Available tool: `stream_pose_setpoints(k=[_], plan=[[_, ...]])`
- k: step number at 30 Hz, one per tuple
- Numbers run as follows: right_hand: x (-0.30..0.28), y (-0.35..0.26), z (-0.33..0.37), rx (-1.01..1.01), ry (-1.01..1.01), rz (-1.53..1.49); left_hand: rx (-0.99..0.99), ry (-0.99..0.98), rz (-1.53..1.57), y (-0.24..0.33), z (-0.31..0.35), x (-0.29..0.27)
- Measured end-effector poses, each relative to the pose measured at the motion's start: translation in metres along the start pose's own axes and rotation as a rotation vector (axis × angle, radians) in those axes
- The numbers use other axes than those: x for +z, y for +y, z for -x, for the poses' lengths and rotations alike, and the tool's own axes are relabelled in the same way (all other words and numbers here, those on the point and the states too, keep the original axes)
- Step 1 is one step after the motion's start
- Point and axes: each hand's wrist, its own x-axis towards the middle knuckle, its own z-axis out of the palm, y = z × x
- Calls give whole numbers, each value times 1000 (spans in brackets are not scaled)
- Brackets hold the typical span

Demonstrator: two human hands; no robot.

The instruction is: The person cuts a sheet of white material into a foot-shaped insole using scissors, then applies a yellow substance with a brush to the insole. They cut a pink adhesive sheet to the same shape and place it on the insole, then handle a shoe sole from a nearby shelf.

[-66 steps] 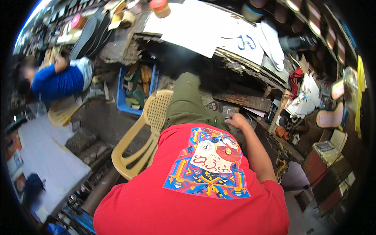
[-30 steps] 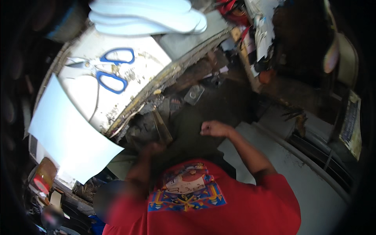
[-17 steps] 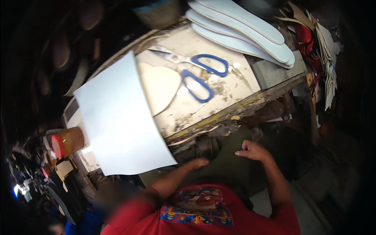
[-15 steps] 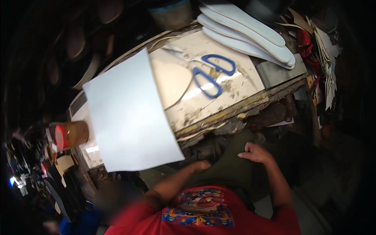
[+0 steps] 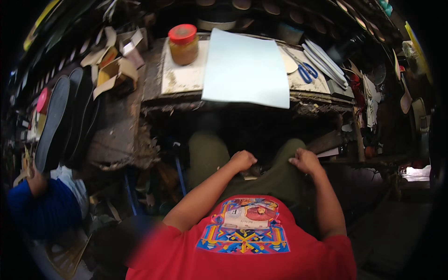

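Above my lap, my left hand (image 5: 243,161) is closed with its fingers curled in; what it holds, if anything, is hidden. My right hand (image 5: 305,161) pinches the green trouser leg (image 5: 285,161) beside my right knee. Both hands are off the workbench. On the bench in front of me lies a pale blue-white sheet (image 5: 246,70), its near edge reaching over the bench's front edge. To its right are scissors with blue handles (image 5: 307,72), partly over a cream-coloured piece (image 5: 289,63). A stack of pale insoles (image 5: 324,63) lies further right.
A red-lidded jar (image 5: 183,46) stands left of the sheet. Opened cardboard boxes (image 5: 114,77) and dark shoe soles (image 5: 56,121) crowd the left side. Another person's hand (image 5: 36,182) and blue sleeve are at the lower left. Hanging scraps (image 5: 371,100) are at the right.
My view has turned and levelled, so the bench sits straighter and further off, and more of the left side shows. The hands stay over my lap; sheet and scissors appear unmoved on the bench.
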Motion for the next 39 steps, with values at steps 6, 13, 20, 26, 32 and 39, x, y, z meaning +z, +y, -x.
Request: stream_pose_setpoints(k=[6, 13, 20, 26, 32, 39], plan=[[-23, -65, 20, -203, 49, -146, -51, 83, 35, -16, 8, 3], [-4, -68, 18, -263, 43, -428, 0, 229, 167, 2, 16, 0], [52, 24, -25, -155, 399, -84, 93, 251, 76, 12, 16, 0], [46, 107, -85, 276, 470, -238, 360, 322, 54, 33, 73, -16], [70, 127, -72, 153, 103, -140, 285, 346, 297, 24, 138, -31], [95, 130, -13, 280, -383, -214, 350, 344, 170, 26, 119, -21]])
